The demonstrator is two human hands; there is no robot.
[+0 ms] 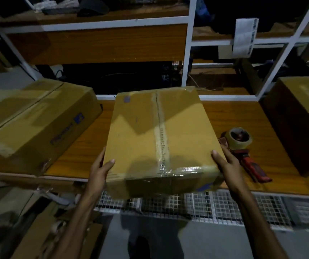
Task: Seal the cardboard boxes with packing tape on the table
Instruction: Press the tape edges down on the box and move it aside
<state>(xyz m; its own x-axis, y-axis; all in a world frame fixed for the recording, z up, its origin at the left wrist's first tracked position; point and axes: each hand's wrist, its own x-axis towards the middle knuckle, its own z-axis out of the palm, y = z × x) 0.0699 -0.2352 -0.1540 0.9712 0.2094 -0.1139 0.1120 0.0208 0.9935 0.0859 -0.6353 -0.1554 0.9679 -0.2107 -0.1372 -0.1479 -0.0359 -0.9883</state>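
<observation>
A cardboard box (140, 131) sits in the middle of the wooden table (230, 118), its near end overhanging the front edge. Clear tape runs along its centre seam and across the near top edge. My left hand (99, 171) grips the box's near left corner, thumb on top. My right hand (226, 165) grips the near right corner, thumb on the top face. A red tape dispenser (243, 146) with a roll of clear tape lies on the table just right of the box, beside my right hand.
A second cardboard box (37, 124) lies at the left of the table, a third box (303, 116) at the right. A white-framed shelf rack (187, 43) rises behind. White wire mesh (224, 206) hangs under the table edge. Flat cardboard (43, 230) lies on the floor, lower left.
</observation>
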